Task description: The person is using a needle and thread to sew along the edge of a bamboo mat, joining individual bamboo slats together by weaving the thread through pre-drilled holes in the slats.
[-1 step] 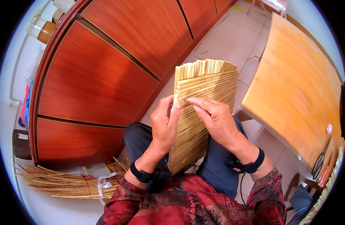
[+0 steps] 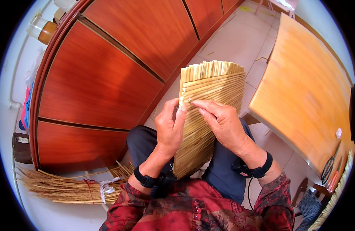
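Note:
A thick panel of pale straw-coloured stalks (image 2: 199,136), lashed side by side with a row of cut ends along its top, stands tilted between my dark-trousered knees. My left hand (image 2: 168,129) grips its left edge, thumb near the stalk ends. On the panel's face, beside that thumb, my right hand (image 2: 223,127) has its index finger and thumb drawn together at a small pale bit, too small to name. Both wrists wear black straps.
Red wooden cabinets (image 2: 96,77) line the left, with a bundle of tasselled stalks (image 2: 69,186) below. A light wooden table (image 2: 297,88) is at right, carrying scissors (image 2: 328,165) and red-handled tools (image 2: 333,179). Loose stalk bits lie on the tiled floor (image 2: 250,38).

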`<state>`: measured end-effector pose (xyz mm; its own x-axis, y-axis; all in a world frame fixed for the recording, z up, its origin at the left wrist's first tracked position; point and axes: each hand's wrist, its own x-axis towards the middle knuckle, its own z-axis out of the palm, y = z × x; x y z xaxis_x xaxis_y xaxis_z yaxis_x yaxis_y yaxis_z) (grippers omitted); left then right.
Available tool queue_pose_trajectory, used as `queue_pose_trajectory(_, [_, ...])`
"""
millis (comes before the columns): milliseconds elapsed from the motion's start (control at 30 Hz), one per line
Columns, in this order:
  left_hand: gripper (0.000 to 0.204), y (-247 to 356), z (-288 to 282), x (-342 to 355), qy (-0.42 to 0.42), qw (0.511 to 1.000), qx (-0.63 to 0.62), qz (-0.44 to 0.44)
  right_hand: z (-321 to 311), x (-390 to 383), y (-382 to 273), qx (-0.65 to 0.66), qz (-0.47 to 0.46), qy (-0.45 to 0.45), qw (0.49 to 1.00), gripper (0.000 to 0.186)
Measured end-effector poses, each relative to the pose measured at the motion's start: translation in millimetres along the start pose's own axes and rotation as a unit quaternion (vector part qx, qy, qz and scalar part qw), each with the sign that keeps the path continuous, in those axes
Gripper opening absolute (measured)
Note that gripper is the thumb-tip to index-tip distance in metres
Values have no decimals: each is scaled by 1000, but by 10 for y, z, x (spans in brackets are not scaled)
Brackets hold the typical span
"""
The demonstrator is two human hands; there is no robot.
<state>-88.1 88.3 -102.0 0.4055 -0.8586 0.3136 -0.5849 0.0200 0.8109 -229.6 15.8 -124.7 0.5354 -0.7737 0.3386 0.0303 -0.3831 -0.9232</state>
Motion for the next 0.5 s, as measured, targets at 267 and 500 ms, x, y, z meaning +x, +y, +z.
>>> queue_pose_trajectory(267, [19, -45, -5, -4, 3, 1000, -15, 27, -99, 63, -37, 28, 25, -54, 998, 27])
queue_pose_trajectory(500, [19, -8, -9, 4, -9, 1000, -24, -1, -158, 100, -61, 55, 59, -81, 993, 27])
